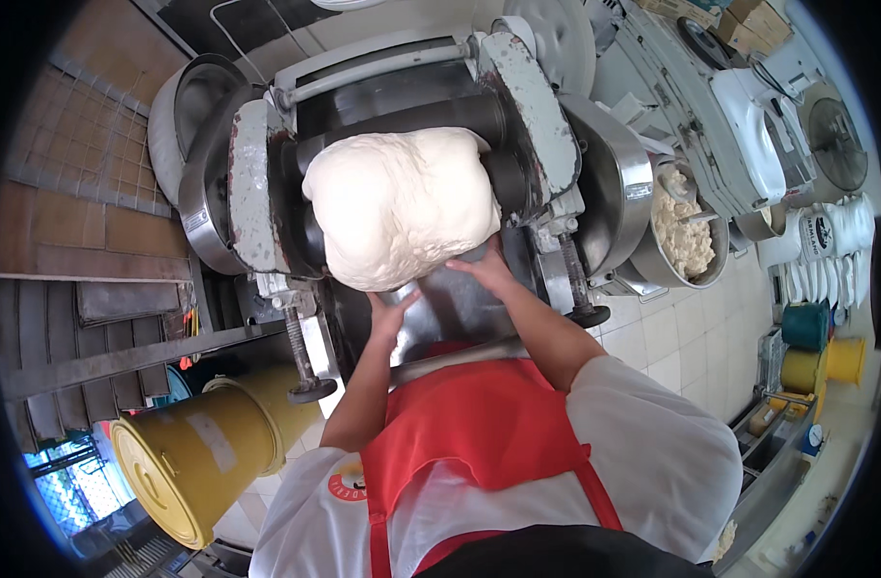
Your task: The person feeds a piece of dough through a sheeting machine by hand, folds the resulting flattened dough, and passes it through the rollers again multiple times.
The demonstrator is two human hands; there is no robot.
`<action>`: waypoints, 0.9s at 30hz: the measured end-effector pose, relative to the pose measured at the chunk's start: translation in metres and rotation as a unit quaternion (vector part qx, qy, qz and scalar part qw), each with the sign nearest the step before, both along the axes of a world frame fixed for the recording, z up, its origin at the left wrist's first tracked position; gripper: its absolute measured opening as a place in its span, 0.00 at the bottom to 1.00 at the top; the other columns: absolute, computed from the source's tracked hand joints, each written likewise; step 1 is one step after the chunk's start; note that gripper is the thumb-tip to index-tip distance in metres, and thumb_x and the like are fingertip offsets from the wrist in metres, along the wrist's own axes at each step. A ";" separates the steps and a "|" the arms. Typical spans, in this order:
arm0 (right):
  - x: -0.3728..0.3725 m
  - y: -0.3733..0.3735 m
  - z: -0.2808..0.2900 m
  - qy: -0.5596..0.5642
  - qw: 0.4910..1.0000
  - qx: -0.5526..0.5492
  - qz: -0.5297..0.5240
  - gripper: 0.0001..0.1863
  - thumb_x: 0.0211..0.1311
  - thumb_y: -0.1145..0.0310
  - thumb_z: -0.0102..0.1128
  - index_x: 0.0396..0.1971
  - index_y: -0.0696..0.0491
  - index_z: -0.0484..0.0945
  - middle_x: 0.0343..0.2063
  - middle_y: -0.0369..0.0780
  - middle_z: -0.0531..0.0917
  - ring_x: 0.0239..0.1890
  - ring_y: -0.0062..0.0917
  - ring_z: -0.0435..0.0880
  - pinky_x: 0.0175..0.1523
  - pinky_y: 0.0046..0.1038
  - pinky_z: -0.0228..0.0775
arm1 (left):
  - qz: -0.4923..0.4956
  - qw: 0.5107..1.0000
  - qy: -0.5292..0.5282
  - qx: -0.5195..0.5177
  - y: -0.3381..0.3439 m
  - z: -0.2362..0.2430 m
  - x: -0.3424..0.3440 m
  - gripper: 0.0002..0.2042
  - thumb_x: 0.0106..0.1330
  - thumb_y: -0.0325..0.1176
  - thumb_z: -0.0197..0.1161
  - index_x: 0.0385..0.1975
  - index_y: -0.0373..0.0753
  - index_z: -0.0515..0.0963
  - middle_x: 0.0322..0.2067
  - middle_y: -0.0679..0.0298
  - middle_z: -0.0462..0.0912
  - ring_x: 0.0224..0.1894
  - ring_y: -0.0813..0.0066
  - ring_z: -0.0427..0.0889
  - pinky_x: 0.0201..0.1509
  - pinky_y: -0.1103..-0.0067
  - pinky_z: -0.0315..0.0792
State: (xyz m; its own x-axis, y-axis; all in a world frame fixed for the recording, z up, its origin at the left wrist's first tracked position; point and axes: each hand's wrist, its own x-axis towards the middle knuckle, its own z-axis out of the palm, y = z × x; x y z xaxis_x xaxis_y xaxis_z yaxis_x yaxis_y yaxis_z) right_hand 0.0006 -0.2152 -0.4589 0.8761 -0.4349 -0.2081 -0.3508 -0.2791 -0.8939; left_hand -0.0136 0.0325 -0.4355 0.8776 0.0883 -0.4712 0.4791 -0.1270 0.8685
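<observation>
A large, cream-white mass of dough (402,207), bulging and mostly smooth, faintly creased, with a rougher near edge, is laid over the dark rollers (411,117) of a dough-rolling machine (532,116). Its near edge is met from below by the left hand (392,316) and the right hand (486,269). Both thumbs are spread; most fingers are hidden by the dough, so whether it is gripped cannot be told. Its underside is concealed.

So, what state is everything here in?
Dough: one rounded lump, lying over the rollers
Rollers: turning or stopped, cannot tell
Left hand: at the dough's near edge, fingers partly hidden
Right hand: same edge, fingers partly hidden
Yellow bin: lidded
Metal bowl: holding pale, lumpy mixture
</observation>
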 end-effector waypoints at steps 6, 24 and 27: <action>0.056 -0.020 0.046 0.069 0.897 0.158 0.408 0.48 0.45 0.62 0.87 0.66 0.61 0.71 0.62 0.43 0.79 0.65 0.30 0.76 0.71 0.31 0.65 | -0.215 0.970 0.060 -0.096 0.036 0.022 0.077 0.48 0.50 0.39 0.84 0.71 0.30 0.64 0.67 0.54 0.73 0.70 0.63 0.69 0.77 0.69 0.57; 0.015 0.019 0.156 -0.249 0.905 0.340 -0.064 0.22 0.65 0.70 0.72 0.55 0.63 0.80 0.46 0.42 0.86 0.45 0.23 0.85 0.50 0.26 0.78 | 0.106 0.926 -0.279 -0.232 0.016 0.143 0.041 0.25 0.72 0.28 0.65 0.65 0.29 0.68 0.64 0.51 0.75 0.66 0.63 0.74 0.72 0.70 0.65; -0.014 0.004 0.146 -0.210 0.907 0.354 -0.084 0.23 0.67 0.73 0.68 0.60 0.64 0.77 0.53 0.43 0.84 0.52 0.24 0.83 0.57 0.23 0.75 | 0.137 0.940 -0.291 -0.111 0.016 0.113 0.009 0.28 0.75 0.28 0.61 0.71 0.32 0.60 0.72 0.47 0.63 0.74 0.58 0.65 0.76 0.67 0.60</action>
State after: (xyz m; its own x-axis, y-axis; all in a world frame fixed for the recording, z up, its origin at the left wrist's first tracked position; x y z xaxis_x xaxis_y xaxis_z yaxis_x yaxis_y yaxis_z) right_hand -0.0132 -0.2107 -0.3126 0.8770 -0.4562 -0.1507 0.0773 0.4436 -0.8929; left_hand -0.0043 0.0489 -0.3227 0.9510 0.3055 0.0477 -0.0965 0.1465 0.9845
